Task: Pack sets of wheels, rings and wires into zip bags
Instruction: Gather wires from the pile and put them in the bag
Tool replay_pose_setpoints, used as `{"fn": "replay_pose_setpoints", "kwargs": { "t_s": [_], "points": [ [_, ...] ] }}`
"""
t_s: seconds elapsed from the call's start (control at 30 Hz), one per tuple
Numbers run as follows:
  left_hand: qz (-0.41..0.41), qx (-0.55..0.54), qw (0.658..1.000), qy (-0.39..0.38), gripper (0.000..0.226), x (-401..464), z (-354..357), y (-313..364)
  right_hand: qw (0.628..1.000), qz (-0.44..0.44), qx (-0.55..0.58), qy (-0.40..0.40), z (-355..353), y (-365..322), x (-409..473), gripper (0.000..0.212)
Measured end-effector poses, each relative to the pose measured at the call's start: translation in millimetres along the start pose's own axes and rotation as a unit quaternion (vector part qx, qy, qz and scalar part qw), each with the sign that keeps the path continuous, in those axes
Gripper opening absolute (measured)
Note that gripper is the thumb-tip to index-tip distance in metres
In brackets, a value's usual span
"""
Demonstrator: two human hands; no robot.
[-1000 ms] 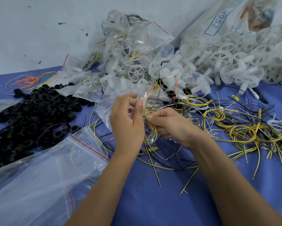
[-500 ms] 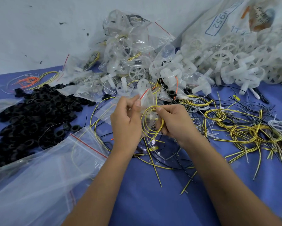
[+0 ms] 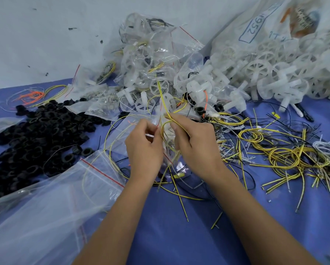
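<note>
Head view, wire-loading step. My left hand [image 3: 144,148] pinches the mouth of a small clear zip bag [image 3: 169,150] by its red-lined edge, thumb and forefinger closed on the film. My right hand [image 3: 196,144] grips a yellow wire [image 3: 163,104], fingers curled round the loop where it crosses itself just above the bag mouth. The bag hangs between the two hands, over the blue desk [image 3: 170,236], and something pale shows through the film; I cannot tell whether it is a wheel.

The relation that governs the next move: the wire's loop sits at and partly inside the bag opening, directly between the hands, while its free end runs up and away from me, rising above the right fingers toward the heap of packed bags [image 3: 149,54]. The long axis of the bag runs downward toward me; the wire's tail runs nearly opposite. In my judgement the tail must be curled back down toward the mouth, and the right hand, which already holds the wire, is the nearer one for that; the left need only keep the mouth apart.

Surroundings: black rings [image 3: 36,134] lie heaped to the left, well apart from the hands; white wheels [image 3: 271,73] are piled at upper right; loose yellow wires [image 3: 282,159] spread to the right; empty zip bags [image 3: 51,207] lie at lower left.
</note>
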State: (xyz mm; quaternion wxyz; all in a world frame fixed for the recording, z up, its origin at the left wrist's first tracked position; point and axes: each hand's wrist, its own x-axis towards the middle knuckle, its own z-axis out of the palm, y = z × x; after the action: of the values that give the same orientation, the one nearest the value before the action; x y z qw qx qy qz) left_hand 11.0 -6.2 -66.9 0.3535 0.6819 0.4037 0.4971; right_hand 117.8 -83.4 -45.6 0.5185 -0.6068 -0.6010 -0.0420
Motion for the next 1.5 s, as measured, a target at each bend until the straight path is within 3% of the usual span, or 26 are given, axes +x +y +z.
{"fn": "replay_pose_setpoints", "kwargs": {
  "t_s": [0.07, 0.23, 0.43, 0.57, 0.63, 0.7, 0.8, 0.9, 0.97, 1.03, 1.07, 1.1, 1.17, 1.23, 1.27, 1.33, 1.5],
  "points": [
    [-0.049, -0.042, 0.997, -0.030, 0.027, 1, 0, -1, 1.000, 0.004, -0.011, 0.026, 4, -1, -1, 0.026],
    [-0.127, -0.110, 0.984, -0.052, 0.026, 2, 1, -2, 0.997, 0.071, -0.036, -0.004, 9, 5, -3, 0.021],
    [-0.090, -0.064, 0.992, 0.054, 0.025, 1, 0, 4, 0.988, 0.102, -0.058, -0.099, 10, 12, -2, 0.031],
    [-0.014, -0.038, 0.989, 0.141, 0.030, 1, -5, 8, 0.970, 0.075, -0.082, -0.214, 10, 8, -1, 0.030],
    [0.056, 0.013, 0.988, 0.143, 0.029, 0, -8, 11, 0.956, 0.054, -0.126, -0.260, 11, 5, 2, 0.024],
    [0.149, 0.062, 0.980, 0.119, 0.026, -3, -9, 17, 0.938, 0.052, -0.173, -0.296, 15, 3, 4, 0.021],
    [0.272, 0.071, 0.959, 0.045, 0.025, -10, -6, 28, 0.933, 0.095, -0.154, -0.310, 21, 0, 2, 0.011],
    [0.326, 0.071, 0.942, -0.028, 0.027, -17, 1, 35, 0.944, 0.070, -0.146, -0.288, 19, 4, -1, 0.022],
    [0.320, 0.076, 0.944, -0.036, 0.027, -18, 2, 33, 0.960, 0.092, -0.051, -0.258, 13, 3, 1, 0.004],
    [0.293, 0.088, 0.952, -0.020, 0.025, -16, 1, 25, 0.962, 0.167, 0.065, -0.208, 10, 4, 6, 0.028],
    [0.272, 0.093, 0.958, -0.010, 0.024, -14, -1, 20, 0.945, 0.233, 0.128, -0.193, 9, 5, 6, 0.038],
    [0.251, 0.095, 0.963, -0.003, 0.022, -12, -3, 15, 0.908, 0.309, 0.221, -0.179, 9, 6, 6, 0.039],
    [0.218, 0.090, 0.972, 0.010, 0.018, -8, -5, 6, 0.787, 0.430, 0.413, -0.160, 8, 6, 11, 0.022],
    [0.194, 0.079, 0.977, 0.028, 0.018, -6, -6, 2, 0.694, 0.453, 0.539, -0.150, 4, 9, 13, 0.013],
    [0.183, 0.074, 0.980, 0.032, 0.019, -4, -6, 1, 0.671, 0.444, 0.575, -0.149, 3, 11, 13, 0.018],
    [0.171, 0.057, 0.984, 0.016, 0.020, -3, -6, 2, 0.664, 0.428, 0.595, -0.148, 2, 11, 13, 0.022],
    [0.234, 0.100, 0.966, -0.046, 0.021, -6, -9, 23, 0.756, 0.392, 0.499, -0.158, 11, 4, 6, 0.024]
  ]
}}
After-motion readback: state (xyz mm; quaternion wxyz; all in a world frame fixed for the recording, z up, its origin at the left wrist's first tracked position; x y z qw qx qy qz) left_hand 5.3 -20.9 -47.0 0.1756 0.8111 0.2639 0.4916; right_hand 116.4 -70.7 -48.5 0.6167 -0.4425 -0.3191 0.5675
